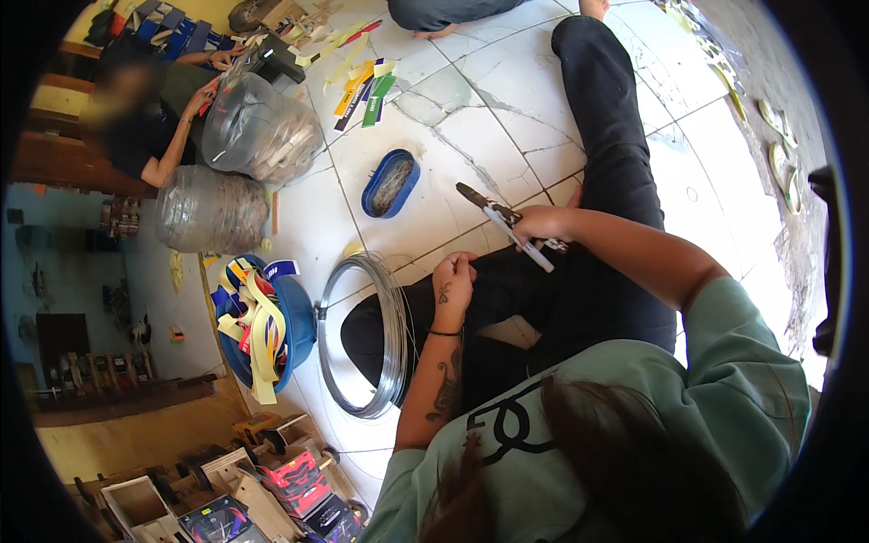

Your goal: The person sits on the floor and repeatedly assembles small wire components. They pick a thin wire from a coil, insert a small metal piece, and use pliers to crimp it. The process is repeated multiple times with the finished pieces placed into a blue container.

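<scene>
- Across cracked white tiles (493,156): blue tub (369,203), wire coil (396,335), strip-filled basin (300,317)
- Right hand (543,223): fingers wrapped around plier-like tool (476,195)
- Left hand (455,282): fingers folded in, contents unclear

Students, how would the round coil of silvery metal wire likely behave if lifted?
The round silvery coil would probably flex springily rather than flop, since its thin strands hold wide, open loops. It might splay or snag, as stray strands stand off its right side.

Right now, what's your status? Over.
Right fingers gripping dark metal tool, slim white stick. Left fingers curled closed, contents unclear. Round silver wire coil beside left forearm.
</scene>
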Demonstrator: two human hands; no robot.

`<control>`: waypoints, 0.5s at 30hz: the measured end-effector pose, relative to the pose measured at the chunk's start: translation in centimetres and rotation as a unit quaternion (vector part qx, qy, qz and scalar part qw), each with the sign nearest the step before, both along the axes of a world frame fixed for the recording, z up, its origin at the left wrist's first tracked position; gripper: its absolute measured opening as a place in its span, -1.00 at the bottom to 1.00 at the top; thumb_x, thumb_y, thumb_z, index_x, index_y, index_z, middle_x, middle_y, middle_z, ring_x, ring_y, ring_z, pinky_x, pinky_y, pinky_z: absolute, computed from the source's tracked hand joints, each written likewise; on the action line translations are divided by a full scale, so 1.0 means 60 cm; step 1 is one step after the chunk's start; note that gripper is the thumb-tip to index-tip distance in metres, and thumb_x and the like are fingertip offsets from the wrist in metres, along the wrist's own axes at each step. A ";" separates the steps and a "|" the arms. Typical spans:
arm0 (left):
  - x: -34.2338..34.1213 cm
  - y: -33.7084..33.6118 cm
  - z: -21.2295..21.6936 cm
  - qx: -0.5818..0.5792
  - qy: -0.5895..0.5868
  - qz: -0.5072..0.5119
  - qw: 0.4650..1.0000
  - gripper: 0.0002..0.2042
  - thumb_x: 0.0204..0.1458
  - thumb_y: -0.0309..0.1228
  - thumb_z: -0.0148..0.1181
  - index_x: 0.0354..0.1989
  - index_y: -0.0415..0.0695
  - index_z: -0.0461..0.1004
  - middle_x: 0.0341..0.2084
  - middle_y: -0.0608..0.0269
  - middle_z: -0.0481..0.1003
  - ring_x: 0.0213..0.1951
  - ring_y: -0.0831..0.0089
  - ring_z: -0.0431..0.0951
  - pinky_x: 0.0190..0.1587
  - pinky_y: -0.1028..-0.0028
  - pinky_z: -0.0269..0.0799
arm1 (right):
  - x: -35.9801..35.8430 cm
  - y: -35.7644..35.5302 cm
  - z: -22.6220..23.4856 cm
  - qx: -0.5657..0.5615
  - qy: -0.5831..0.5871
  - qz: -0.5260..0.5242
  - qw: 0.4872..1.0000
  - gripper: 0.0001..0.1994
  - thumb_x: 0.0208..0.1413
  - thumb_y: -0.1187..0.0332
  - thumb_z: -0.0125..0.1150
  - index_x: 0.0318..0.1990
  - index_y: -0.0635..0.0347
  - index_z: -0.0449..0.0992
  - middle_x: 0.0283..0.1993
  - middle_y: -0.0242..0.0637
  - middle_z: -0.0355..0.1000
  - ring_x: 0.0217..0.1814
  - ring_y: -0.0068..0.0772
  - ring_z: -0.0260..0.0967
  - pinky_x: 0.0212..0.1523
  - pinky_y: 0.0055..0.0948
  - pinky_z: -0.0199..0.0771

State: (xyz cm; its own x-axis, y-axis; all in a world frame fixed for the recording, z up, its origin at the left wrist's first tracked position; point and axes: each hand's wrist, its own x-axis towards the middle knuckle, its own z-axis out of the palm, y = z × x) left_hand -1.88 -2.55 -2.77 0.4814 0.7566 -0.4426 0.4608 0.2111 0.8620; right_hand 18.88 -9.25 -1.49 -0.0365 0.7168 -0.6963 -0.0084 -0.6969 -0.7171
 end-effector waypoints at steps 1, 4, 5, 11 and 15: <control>0.000 -0.001 0.010 0.008 -0.023 0.001 1.000 -0.78 0.07 -0.40 -0.15 -0.40 -0.26 0.41 -0.76 0.37 0.28 -0.74 0.67 0.18 -0.70 0.65 0.07 | 0.002 -0.011 0.007 0.020 0.038 0.008 0.999 -0.72 -0.29 0.45 0.01 -0.33 0.39 0.38 -0.42 -0.19 0.37 -0.36 -0.34 0.34 -0.39 -0.38 0.38; 0.007 -0.004 0.037 -0.035 -0.060 0.023 0.997 -0.80 0.11 -0.38 -0.16 -0.35 -0.24 0.38 -0.75 0.43 0.20 -0.77 0.72 0.06 -0.74 0.70 -0.05 | 0.016 -0.036 0.031 0.031 0.117 0.041 0.992 -0.55 -0.28 0.52 -0.01 -0.09 0.36 0.27 -0.26 -0.19 0.33 -0.21 -0.38 0.32 -0.20 -0.45 0.38; 0.010 -0.005 0.045 -0.038 -0.066 0.023 0.997 -0.80 0.11 -0.38 -0.15 -0.34 -0.24 0.37 -0.75 0.43 0.20 -0.77 0.73 0.06 -0.74 0.71 -0.05 | 0.019 -0.038 0.037 0.023 0.104 0.047 0.993 -0.54 -0.28 0.52 -0.01 -0.08 0.36 0.26 -0.26 -0.21 0.32 -0.21 -0.39 0.31 -0.19 -0.46 0.37; 0.014 -0.010 0.075 -0.061 -0.082 0.000 0.995 -0.79 0.11 -0.38 -0.17 -0.36 -0.22 0.39 -0.75 0.43 0.23 -0.73 0.73 0.12 -0.70 0.70 0.01 | 0.019 -0.030 0.047 0.001 0.045 0.093 0.995 -0.47 -0.29 0.54 -0.01 0.00 0.31 0.20 -0.26 -0.28 0.25 -0.23 -0.47 0.27 -0.17 -0.52 0.34; 0.013 -0.008 0.075 -0.064 -0.095 -0.015 0.993 -0.79 0.11 -0.37 -0.16 -0.36 -0.22 0.40 -0.76 0.44 0.23 -0.73 0.73 0.12 -0.69 0.71 0.02 | 0.015 -0.027 0.043 0.076 0.040 0.091 0.992 -0.58 -0.30 0.43 0.03 -0.15 0.33 0.34 -0.31 -0.20 0.32 -0.27 -0.38 0.30 -0.30 -0.48 0.33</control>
State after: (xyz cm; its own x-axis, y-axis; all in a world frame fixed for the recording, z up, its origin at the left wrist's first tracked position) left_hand -1.12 -3.05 1.74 0.5864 0.6838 -0.4343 0.3009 0.3138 0.9005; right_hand 19.78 -10.88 1.08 -0.2251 0.7904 -0.5697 0.0464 -0.5753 -0.8166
